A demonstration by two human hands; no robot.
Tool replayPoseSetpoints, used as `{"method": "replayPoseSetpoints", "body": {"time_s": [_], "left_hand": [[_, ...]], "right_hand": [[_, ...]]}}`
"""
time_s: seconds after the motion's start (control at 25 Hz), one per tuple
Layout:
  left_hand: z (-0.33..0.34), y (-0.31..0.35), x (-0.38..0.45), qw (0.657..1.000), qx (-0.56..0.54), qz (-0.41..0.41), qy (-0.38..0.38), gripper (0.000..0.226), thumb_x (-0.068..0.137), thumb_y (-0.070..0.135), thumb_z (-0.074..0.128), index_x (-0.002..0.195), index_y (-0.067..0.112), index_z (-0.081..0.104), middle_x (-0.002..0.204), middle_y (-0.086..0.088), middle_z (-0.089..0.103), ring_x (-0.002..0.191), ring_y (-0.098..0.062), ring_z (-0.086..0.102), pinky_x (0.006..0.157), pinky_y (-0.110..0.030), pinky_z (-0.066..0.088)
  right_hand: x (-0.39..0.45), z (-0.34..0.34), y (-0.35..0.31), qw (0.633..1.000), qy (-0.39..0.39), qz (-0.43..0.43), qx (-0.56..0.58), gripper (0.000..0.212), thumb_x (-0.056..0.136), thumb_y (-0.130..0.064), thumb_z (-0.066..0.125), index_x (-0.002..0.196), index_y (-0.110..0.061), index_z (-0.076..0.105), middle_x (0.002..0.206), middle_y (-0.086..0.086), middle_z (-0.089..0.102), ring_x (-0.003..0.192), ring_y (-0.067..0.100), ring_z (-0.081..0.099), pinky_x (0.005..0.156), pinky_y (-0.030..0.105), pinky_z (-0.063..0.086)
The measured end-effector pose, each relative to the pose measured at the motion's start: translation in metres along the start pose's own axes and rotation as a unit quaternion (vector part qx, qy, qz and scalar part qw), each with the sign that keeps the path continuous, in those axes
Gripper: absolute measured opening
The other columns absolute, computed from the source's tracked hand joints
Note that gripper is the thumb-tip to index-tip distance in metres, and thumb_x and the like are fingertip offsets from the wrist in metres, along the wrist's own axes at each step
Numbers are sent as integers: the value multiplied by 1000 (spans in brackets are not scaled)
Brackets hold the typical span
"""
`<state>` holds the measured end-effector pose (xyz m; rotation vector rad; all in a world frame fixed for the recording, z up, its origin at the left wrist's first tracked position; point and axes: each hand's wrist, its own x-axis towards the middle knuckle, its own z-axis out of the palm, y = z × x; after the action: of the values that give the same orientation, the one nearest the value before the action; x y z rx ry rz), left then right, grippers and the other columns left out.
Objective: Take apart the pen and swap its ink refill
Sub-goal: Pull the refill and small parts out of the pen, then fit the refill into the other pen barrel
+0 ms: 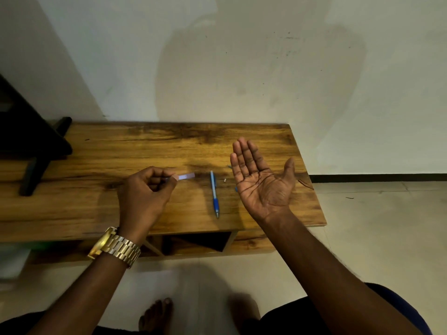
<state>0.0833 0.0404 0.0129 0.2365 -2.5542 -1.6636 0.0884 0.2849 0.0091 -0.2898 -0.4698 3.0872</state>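
I pinch a clear pen piece (186, 176) in my left hand (145, 192), right hand (261, 180) flat open (empty), ready beside the blue pen (214, 193).

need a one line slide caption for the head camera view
Left hand pinches a pale translucent tube piece; right hand opens palm-up beside a blue pen on the wooden table.

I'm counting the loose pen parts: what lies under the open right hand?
Beside the right hand, blue bits peek out at its edge, and a tiny pale piece lies between it and the blue pen. Anything directly beneath the palm is covered.
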Motion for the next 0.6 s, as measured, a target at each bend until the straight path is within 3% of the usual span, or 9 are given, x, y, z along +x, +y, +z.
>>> {"method": "replayPoseSetpoints", "body": {"time_s": [0.24, 0.32, 0.4, 0.44, 0.52, 0.6], "left_hand": [[4, -40, 10, 985, 170, 30, 14, 6, 88, 26, 85, 85, 26, 79, 80, 10, 77, 74, -8, 73, 72, -37, 63], [4, -44, 13, 973, 229, 35, 13, 6, 87, 34, 82, 86, 31, 77, 93, 6, 75, 86, -17, 74, 71, -35, 56], [5, -39, 14, 965, 260, 30, 17, 13, 90, 42, 80, 100, 34, 76, 112, 3, 69, 101, -19, 68, 73, -35, 51], [6, -34, 11, 967, 250, 51, 17, 19, 92, 46, 78, 108, 35, 75, 118, 4, 66, 103, -17, 64, 73, -35, 52], [11, -16, 3, 969, 176, 173, -8, 23, 97, 42, 77, 118, 34, 75, 118, 9, 69, 99, -11, 66, 71, -33, 56], [18, -1, -7, 952, 99, 280, -78, 23, 98, 34, 79, 121, 31, 78, 109, 13, 74, 89, -6, 69, 67, -23, 55]], "right_hand": [[2, 13, 11, 1000, -8, 20, -21, 98, 99, -79, 41, 135, 8, 68, 147, 27, 65, 132, 38, 69, 113, 49, 54], [1, 16, 15, 999, -2, 22, -25, 98, 99, -79, 42, 135, 8, 68, 148, 27, 64, 132, 38, 69, 113, 49, 54], [-1, 18, 17, 999, 3, 25, -31, 97, 99, -79, 42, 136, 8, 67, 148, 28, 64, 133, 38, 68, 114, 49, 53], [-1, 18, 17, 999, 5, 29, -35, 97, 99, -78, 42, 137, 8, 66, 148, 28, 64, 133, 38, 68, 114, 49, 53], [-2, 19, 18, 998, 12, 37, -44, 97, 99, -78, 41, 140, 8, 64, 148, 28, 64, 133, 38, 68, 115, 49, 51], [-3, 20, 21, 997, 18, 46, -59, 98, 99, -78, 40, 142, 7, 61, 147, 28, 65, 133, 38, 68, 117, 48, 50]]}}
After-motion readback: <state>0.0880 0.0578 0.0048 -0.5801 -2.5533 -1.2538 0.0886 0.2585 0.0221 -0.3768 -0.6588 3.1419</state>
